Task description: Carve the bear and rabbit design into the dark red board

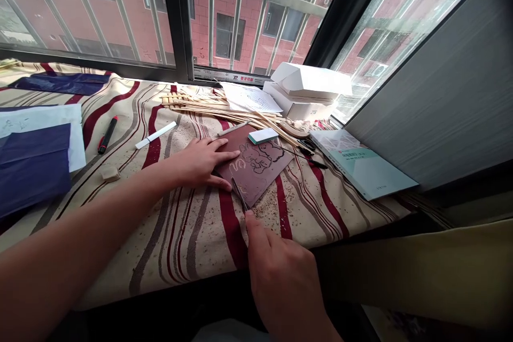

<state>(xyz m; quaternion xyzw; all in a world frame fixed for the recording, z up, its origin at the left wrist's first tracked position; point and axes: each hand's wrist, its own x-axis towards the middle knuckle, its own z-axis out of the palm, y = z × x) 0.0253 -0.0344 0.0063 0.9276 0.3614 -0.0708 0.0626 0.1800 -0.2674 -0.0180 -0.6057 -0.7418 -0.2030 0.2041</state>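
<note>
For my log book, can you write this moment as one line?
left hand: flat on carved block | right hand: holding carving tool | nearby: shavings

Barred window (178, 10), red-brick building (250, 26) outside, grey panel (433, 80) at right

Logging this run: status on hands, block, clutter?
Left hand flat on dark red carving block. Right hand holding carving tool, tip at block's edge. Teal-edged eraser on block's far edge; shavings around.
</note>
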